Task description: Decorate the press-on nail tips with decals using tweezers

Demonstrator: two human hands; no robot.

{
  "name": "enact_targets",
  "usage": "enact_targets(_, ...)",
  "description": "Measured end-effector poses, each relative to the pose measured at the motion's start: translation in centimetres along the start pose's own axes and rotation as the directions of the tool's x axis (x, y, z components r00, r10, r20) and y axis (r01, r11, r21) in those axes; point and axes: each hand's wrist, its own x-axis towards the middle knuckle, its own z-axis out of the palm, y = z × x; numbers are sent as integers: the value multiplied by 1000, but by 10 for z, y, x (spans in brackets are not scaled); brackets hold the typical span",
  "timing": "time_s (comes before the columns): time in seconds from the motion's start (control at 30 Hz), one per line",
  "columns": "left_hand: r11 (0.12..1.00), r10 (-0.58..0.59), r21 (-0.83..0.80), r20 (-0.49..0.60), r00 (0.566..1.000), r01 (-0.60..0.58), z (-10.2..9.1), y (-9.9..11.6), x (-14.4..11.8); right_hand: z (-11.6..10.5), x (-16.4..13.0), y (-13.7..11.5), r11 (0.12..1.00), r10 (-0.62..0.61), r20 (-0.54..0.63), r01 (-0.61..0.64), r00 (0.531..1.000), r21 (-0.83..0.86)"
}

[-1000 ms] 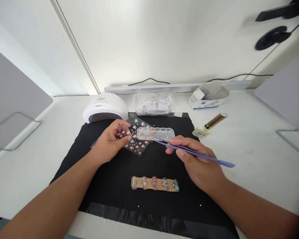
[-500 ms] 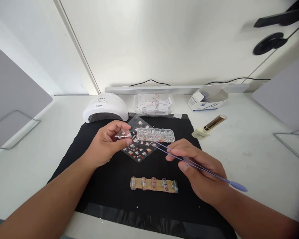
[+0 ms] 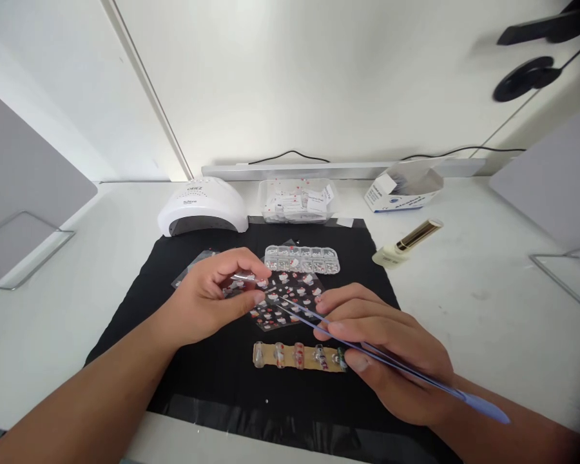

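Note:
My left hand (image 3: pixel 212 293) pinches a clear nail sticker sheet (image 3: pixel 307 295) at its left edge, with thumb below and fingers above. The sheet carries small white and red character stickers and is held over the black mat. Purple tweezers (image 3: pixel 483 405) lie across my right hand (image 3: pixel 391 341), gripped between thumb and fingers. Their two tips are apart and point at the sheet's left-middle; contact cannot be made out. Just beyond the sheet is a clear rhinestone case (image 3: pixel 302 260) with small compartments. Nearer me, several decorated nail tips (image 3: pixel 298 355) sit on a tan strip.
Part of another clear sheet (image 3: pixel 191 263) shows behind my left hand. A white nail lamp (image 3: pixel 203 206) stands at back left, beside a clear tub (image 3: pixel 297 201) of packets. An alcohol pad box (image 3: pixel 403 192) and a gold-capped polish bottle (image 3: pixel 391 254) stand at right on the white table.
The sticker sheet has shifted right and nearer, uncovering the rhinestone case. The tweezer tips have moved left and down to the sheet. My right hand has come slightly lower.

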Motion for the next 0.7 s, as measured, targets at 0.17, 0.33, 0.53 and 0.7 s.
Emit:
enact_targets(0.17, 999, 42, 27, 36, 998, -43, 5, 0, 0, 1, -2, 1, 1000, 16, 10, -17, 1000, 12)
enact_targets(0.33, 997, 54, 45, 48, 997, -56, 5, 3, -1, 1, -3, 1, 999, 17, -10, -16, 1000, 33)
enact_targets(0.53, 989, 55, 137, 62, 997, -63, 3, 6, -1, 2, -5, 1, 999, 24, -55, -21, 998, 49)
enact_targets(0.7, 991, 15, 134, 56, 998, -23, 3, 9, -1, 2, -4, -1, 998, 34, -20, -32, 999, 60)
